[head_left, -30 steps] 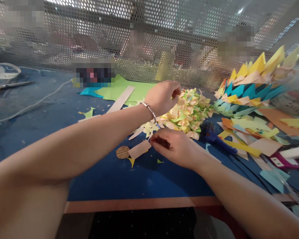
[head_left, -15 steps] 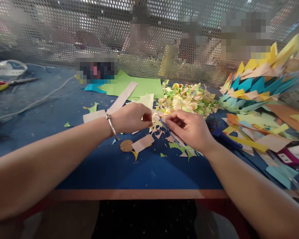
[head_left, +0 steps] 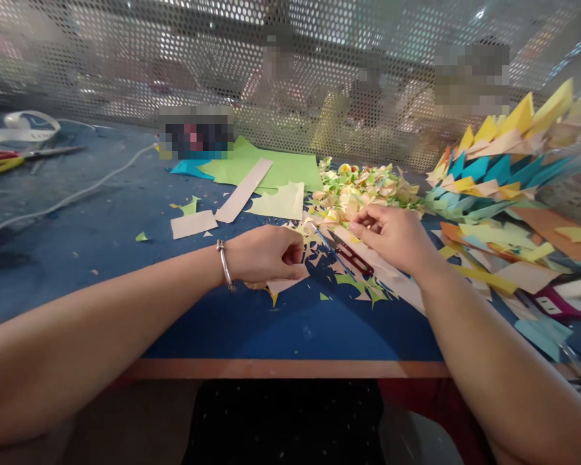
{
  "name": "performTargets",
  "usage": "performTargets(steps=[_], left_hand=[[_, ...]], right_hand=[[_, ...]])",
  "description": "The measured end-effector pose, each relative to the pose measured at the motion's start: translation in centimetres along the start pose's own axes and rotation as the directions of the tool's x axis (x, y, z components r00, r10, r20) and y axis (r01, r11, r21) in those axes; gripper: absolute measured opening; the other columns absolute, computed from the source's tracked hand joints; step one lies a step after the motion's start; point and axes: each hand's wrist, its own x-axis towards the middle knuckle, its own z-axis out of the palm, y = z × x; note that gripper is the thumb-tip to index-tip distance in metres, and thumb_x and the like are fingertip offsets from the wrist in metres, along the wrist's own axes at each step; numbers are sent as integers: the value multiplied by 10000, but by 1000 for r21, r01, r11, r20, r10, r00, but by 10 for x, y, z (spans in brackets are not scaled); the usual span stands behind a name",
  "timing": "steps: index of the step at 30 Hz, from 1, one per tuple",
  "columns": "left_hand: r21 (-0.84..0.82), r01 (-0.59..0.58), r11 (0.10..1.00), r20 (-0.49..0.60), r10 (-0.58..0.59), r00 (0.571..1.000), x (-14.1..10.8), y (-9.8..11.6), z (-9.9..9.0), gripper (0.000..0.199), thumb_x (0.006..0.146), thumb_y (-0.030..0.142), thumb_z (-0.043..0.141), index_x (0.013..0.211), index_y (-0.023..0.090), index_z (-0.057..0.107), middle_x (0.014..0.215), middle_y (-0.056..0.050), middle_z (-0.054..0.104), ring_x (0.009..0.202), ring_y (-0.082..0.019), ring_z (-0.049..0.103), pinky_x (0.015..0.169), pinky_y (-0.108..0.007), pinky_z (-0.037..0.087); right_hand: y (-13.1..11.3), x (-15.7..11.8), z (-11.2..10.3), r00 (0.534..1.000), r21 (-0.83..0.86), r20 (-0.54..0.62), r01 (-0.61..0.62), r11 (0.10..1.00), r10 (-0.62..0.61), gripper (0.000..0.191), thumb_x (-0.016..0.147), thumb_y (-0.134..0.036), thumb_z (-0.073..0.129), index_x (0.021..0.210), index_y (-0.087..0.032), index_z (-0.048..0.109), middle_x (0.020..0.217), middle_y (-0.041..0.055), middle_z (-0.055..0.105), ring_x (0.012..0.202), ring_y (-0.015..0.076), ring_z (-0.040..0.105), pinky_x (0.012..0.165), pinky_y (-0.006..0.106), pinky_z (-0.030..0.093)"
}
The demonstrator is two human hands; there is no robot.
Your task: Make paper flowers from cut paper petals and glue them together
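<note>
My left hand [head_left: 266, 253] rests low over the table, its fingers curled down onto the edge of a small pale pink paper piece [head_left: 286, 283]. My right hand [head_left: 392, 234] is at the near side of a heap of small curled paper flowers [head_left: 368, 190], thumb and fingertips pinched together. Whatever those fingertips hold, if anything, is too small to make out. Between the hands lie a thin blue stick-like tool [head_left: 330, 244] and a dark red slotted tool [head_left: 354, 257]. A long pale pink strip [head_left: 397, 278] runs under my right wrist, among green and pink scraps.
Green sheets [head_left: 285, 166] and a pale pink strip [head_left: 244, 190] lie behind my left hand. Yellow-and-red-handled scissors [head_left: 4, 163] and a white cable [head_left: 77, 197] are at left. A layered paper-petal piece [head_left: 503, 168] stands at right before the perforated metal screen [head_left: 290, 110].
My left hand has drawn back toward me, onto the pink paper piece. My right hand has shifted right, away from the left, uncovering the dark red tool.
</note>
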Motion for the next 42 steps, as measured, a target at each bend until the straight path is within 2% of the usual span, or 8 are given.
performTargets(steps=[6,14,21,25,29,31,39,42], left_hand=[[-89,-28,996,-41,25,999,-1,-11,-14,99,739,220,667,833,188,657,709,-25,707,606,-151,652,518,-222,445],[39,150,988,17,-151,988,0,-50,-51,214,722,261,639,926,198,645,674,-22,722,514,-163,614,456,-232,387],[133,257,957,62,-267,962,0,-79,-68,288,726,420,687,917,206,656,631,-33,718,521,-184,629,445,-237,366],[143,295,945,43,-303,952,2,-81,-65,287,750,432,658,896,187,689,716,-60,747,601,-194,654,521,-250,410],[147,398,905,-250,-355,901,15,-80,-51,424,802,466,603,1072,153,695,1033,-119,751,817,-230,680,687,-292,458],[164,381,910,-302,-321,898,24,-82,-42,491,827,488,573,1159,142,678,1122,-134,729,918,-251,668,761,-311,456],[267,285,921,-303,-200,932,32,-84,-33,595,824,554,575,1177,82,661,1109,-190,685,1090,-323,589,895,-382,433],[201,219,955,-133,-195,972,21,-72,-38,608,769,633,609,1112,136,676,1110,-146,680,958,-269,627,777,-326,447]], right_hand=[[2,-1,-5,994,-185,102,-12,983,32,157,837,-335,638,745,-211,660,554,-1,587,513,147,513,537,286,351],[2,-2,-1,949,-177,311,1,984,55,203,839,-394,664,744,-216,679,735,36,721,635,177,612,558,311,397],[-1,-4,7,947,-82,318,-18,996,43,121,795,-319,706,841,-208,695,793,33,739,694,179,664,603,312,446],[0,-5,11,944,-80,326,-21,997,46,164,784,-325,705,901,-211,692,810,24,722,682,170,651,593,303,435],[-2,-5,14,942,-74,327,-57,996,78,215,764,-318,707,940,-199,671,775,14,688,613,144,605,573,293,411],[-4,-5,15,931,-46,354,-73,996,84,213,767,-308,690,945,-196,657,735,1,662,573,131,574,559,289,394],[-16,-11,16,918,1,397,-18,1000,17,34,802,-233,623,810,-201,628,620,-21,584,562,126,506,575,294,360],[-14,-10,11,960,34,279,-8,999,-1,95,836,-292,628,824,-199,644,653,-4,603,582,133,515,580,296,361]])
